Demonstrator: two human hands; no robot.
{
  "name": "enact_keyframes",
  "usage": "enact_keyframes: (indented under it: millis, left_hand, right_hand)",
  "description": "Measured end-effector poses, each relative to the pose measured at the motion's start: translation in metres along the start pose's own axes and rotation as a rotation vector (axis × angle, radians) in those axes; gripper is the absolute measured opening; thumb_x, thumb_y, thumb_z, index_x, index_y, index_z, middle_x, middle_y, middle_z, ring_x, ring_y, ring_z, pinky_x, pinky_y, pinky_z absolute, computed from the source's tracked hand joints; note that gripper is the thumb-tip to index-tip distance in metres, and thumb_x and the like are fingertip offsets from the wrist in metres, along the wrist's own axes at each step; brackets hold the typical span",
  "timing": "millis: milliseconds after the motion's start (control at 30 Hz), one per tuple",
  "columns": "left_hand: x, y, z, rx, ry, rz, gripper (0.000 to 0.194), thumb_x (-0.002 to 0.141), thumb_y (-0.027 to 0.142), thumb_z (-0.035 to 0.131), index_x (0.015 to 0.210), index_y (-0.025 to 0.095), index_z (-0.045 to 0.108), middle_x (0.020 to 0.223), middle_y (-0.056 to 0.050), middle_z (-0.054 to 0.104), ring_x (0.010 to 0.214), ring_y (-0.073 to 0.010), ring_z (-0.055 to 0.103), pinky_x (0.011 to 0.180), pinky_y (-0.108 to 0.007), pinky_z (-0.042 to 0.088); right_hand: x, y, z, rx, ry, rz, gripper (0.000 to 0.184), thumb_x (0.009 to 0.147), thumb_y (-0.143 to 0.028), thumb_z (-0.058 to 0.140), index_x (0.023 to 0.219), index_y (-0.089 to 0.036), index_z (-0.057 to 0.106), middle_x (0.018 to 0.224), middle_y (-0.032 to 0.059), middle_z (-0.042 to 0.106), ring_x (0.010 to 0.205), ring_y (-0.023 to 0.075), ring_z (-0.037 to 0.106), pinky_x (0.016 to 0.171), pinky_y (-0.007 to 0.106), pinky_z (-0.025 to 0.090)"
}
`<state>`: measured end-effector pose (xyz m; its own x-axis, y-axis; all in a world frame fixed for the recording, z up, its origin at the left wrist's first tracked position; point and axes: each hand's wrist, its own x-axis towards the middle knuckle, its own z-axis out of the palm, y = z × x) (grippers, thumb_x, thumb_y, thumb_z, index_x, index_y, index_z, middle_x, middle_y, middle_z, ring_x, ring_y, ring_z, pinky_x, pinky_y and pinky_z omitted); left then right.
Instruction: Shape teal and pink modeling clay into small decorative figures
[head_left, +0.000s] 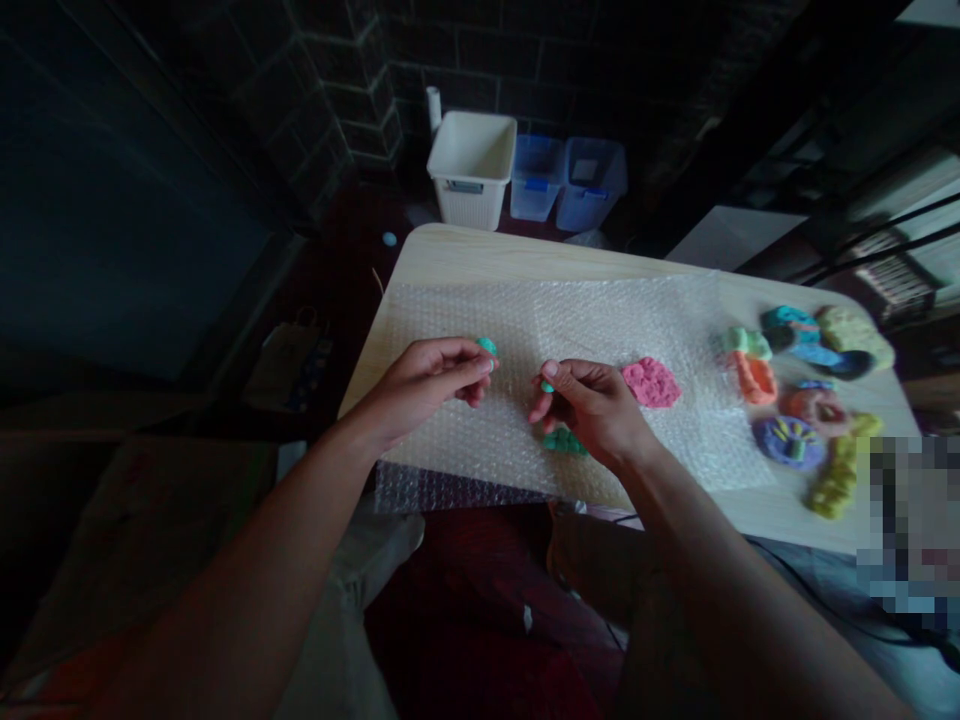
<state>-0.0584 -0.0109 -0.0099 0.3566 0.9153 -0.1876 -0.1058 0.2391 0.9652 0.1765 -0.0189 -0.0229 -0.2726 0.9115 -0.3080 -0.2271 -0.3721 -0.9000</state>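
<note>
My left hand point(439, 378) is closed, its thumb and fingers pinching a green lump of modelling clay point(487, 345) at the fingertips. A little to the right, my right hand point(596, 405) pinches a smaller bit of green clay point(547, 387) between thumb and index finger. Both hands are above a sheet of bubble wrap point(465, 310), with a gap between them. Under my right hand lies a darker green clay piece point(565, 441), partly hidden by the fingers. Just beyond the right knuckles, a bumpy pink clay piece point(651, 383) rests on the wrap.
Several shaped clay pieces sit at the table's right end, among them a purple disc point(789, 441), an orange piece point(756, 377) and a yellow strip point(841, 475). Behind the pale wooden table point(450, 250) stand a white bin point(474, 200) and blue plastic boxes point(536, 180).
</note>
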Motion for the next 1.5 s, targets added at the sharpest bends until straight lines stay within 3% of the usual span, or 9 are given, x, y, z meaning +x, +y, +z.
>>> enact_keyframes:
  millis: [133,233,433,567,700,867,1133,1367,1500]
  left_hand:
    - [0.0006,-0.0009,-0.0007,0.011,-0.001,0.005,0.024,0.091,0.041,0.081,0.09,0.018,0.076,0.079,-0.003,0.069,0.074,-0.016,0.064,0.073,-0.032,0.049]
    - [0.0011,-0.0015,-0.0013,0.004,0.003,0.007,0.024,0.09,0.041,0.082,0.09,0.018,0.076,0.078,-0.003,0.069,0.073,-0.016,0.064,0.073,-0.032,0.05]
    - [0.0012,-0.0026,-0.0016,0.002,-0.006,0.021,0.024,0.091,0.041,0.082,0.091,0.018,0.077,0.081,-0.003,0.069,0.074,-0.0163,0.065,0.072,-0.032,0.05]
    - [0.0007,-0.0011,-0.0011,0.012,-0.004,0.023,0.024,0.09,0.041,0.082,0.089,0.018,0.076,0.079,-0.003,0.069,0.073,-0.0162,0.064,0.072,-0.033,0.049]
    - [0.0004,0.0001,-0.0007,0.019,-0.006,0.024,0.023,0.091,0.04,0.081,0.089,0.018,0.076,0.078,-0.003,0.069,0.073,-0.0164,0.064,0.072,-0.033,0.049]
    - [0.0003,0.0008,0.0002,0.013,0.012,0.017,0.023,0.089,0.04,0.082,0.091,0.018,0.077,0.079,-0.003,0.069,0.073,-0.0166,0.064,0.071,-0.033,0.049]
    - [-0.0002,-0.0004,-0.0012,0.011,0.0,0.016,0.023,0.091,0.04,0.082,0.092,0.018,0.077,0.081,-0.003,0.069,0.075,-0.0162,0.065,0.072,-0.032,0.05]
    - [0.0,-0.0018,-0.0017,0.047,0.012,0.026,0.023,0.091,0.04,0.082,0.096,0.018,0.078,0.08,-0.003,0.069,0.076,-0.0162,0.065,0.073,-0.031,0.05]
    - [0.0008,-0.0016,-0.0012,0.104,0.043,0.031,0.026,0.086,0.039,0.086,0.1,0.019,0.08,0.078,-0.003,0.07,0.072,-0.0157,0.063,0.07,-0.031,0.05]
  right_hand:
    - [0.0017,-0.0007,0.0004,0.078,-0.002,-0.03,0.038,0.063,-0.039,0.105,0.092,-0.021,0.086,0.081,0.0023,0.081,0.07,0.0122,0.073,0.067,0.023,0.061]
    - [0.0014,-0.0002,0.0001,0.073,0.016,-0.036,0.039,0.057,-0.034,0.108,0.084,-0.021,0.084,0.074,-0.0007,0.077,0.062,0.0091,0.067,0.057,0.02,0.055]
    - [-0.0011,0.0008,-0.0019,-0.028,0.005,0.021,0.046,0.084,-0.062,0.086,0.08,-0.018,0.079,0.05,-0.0018,0.063,0.038,0.0104,0.053,0.035,0.021,0.038]
    - [0.0003,0.001,-0.0024,0.066,-0.065,0.038,0.038,0.079,-0.05,0.093,0.098,-0.019,0.083,0.078,0.004,0.078,0.067,0.0146,0.072,0.062,0.026,0.059]
    - [0.0019,0.0027,-0.0029,0.108,-0.076,0.019,0.034,0.075,-0.034,0.096,0.105,-0.021,0.085,0.096,0.0043,0.081,0.084,0.0147,0.073,0.082,0.028,0.061]
    - [0.0008,0.0023,-0.0034,0.028,-0.006,-0.028,0.032,0.066,-0.028,0.101,0.093,-0.021,0.086,0.084,0.0022,0.078,0.07,0.0128,0.068,0.065,0.026,0.056]
    - [-0.0035,-0.0019,0.0026,-0.147,-0.028,0.062,0.051,0.089,-0.068,0.076,0.081,-0.018,0.074,0.05,-0.0024,0.059,0.037,0.01,0.048,0.034,0.022,0.03]
    - [0.0,0.0017,0.0014,-0.013,-0.068,-0.067,0.033,0.079,-0.043,0.095,0.098,-0.021,0.08,0.085,0.0023,0.076,0.072,0.0132,0.066,0.065,0.025,0.053]
    - [0.0,0.0023,-0.0013,-0.049,-0.064,-0.145,0.03,0.073,-0.029,0.098,0.099,-0.023,0.083,0.092,0.003,0.078,0.081,0.0151,0.068,0.074,0.028,0.056]
